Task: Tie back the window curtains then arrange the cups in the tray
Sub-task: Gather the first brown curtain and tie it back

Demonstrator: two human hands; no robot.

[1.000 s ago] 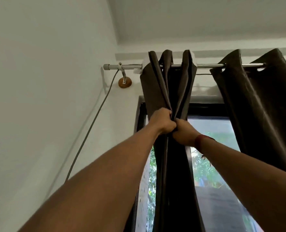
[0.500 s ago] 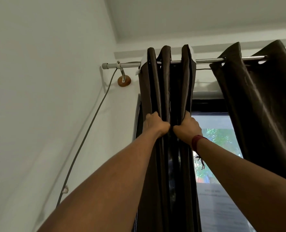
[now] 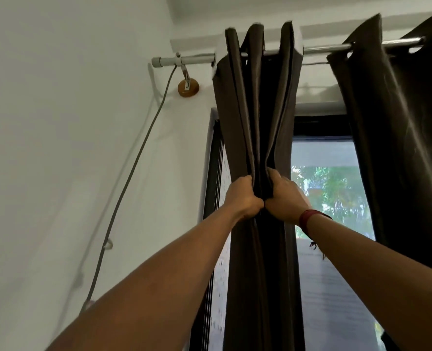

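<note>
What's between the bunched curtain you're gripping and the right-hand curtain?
Head view: a bare stretch of rod above, wall, then uncovered window glass below, between the bunched curtain and the right curtain.

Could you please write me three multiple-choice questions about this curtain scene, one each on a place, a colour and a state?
1. Where does the grey cable run?
A. Across the window glass.
B. Down the wall, left of the gathered curtain.
C. Behind the right-side curtain.

2. What colour is the band on the right wrist?
A. Blue.
B. White.
C. Red.

3. What state is the gathered curtain in?
A. Bunched and gripped by the left hand and right hand.
B. Tied with a cord.
C. Spread flat across the window.

Answers:
1 B: the cable drops from the end of the rod along the wall.
2 C: the band is plainly red.
3 A: both hands curl round the folds, and no tie shows.
</note>
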